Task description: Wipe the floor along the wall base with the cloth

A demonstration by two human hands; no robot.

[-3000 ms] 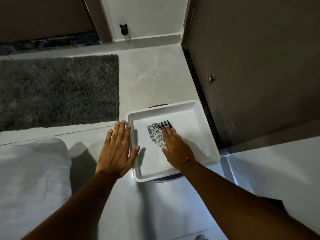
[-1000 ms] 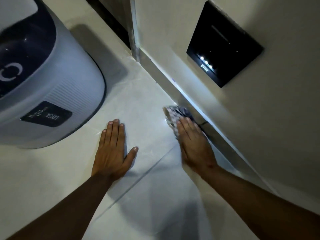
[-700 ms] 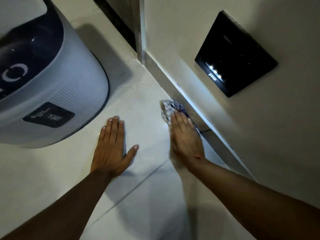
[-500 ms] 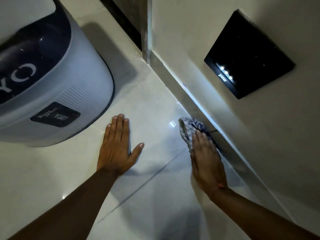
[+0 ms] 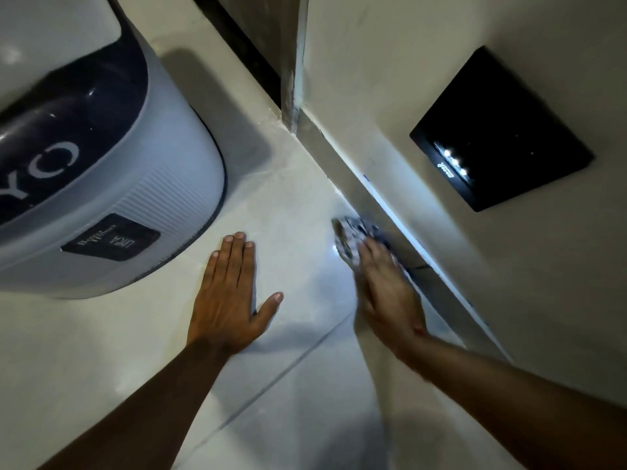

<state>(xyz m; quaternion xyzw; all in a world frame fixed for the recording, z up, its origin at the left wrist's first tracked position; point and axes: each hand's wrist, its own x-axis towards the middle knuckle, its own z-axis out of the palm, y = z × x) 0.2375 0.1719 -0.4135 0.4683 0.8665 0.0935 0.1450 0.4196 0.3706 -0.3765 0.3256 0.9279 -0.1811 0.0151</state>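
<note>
A small blue-and-white patterned cloth (image 5: pixel 347 234) lies on the pale tiled floor (image 5: pixel 298 205), right against the grey skirting of the wall base (image 5: pixel 383 212). My right hand (image 5: pixel 386 293) presses flat on the cloth, fingers pointing along the wall; only the cloth's far end shows beyond the fingertips. My left hand (image 5: pixel 230 300) rests palm down on the floor to the left, fingers spread, holding nothing.
A large grey round appliance (image 5: pixel 101 171) with a dark top stands on the floor at the left. A black wall panel (image 5: pixel 502 130) with small lights sits on the wall at the right. A wall corner and dark gap (image 5: pixel 288 79) lie beyond the cloth.
Three seconds ago my right hand pressed the cloth in a white tray. Over the last second it has slid the cloth back and forth along the wall base; my left hand stays planted.
</note>
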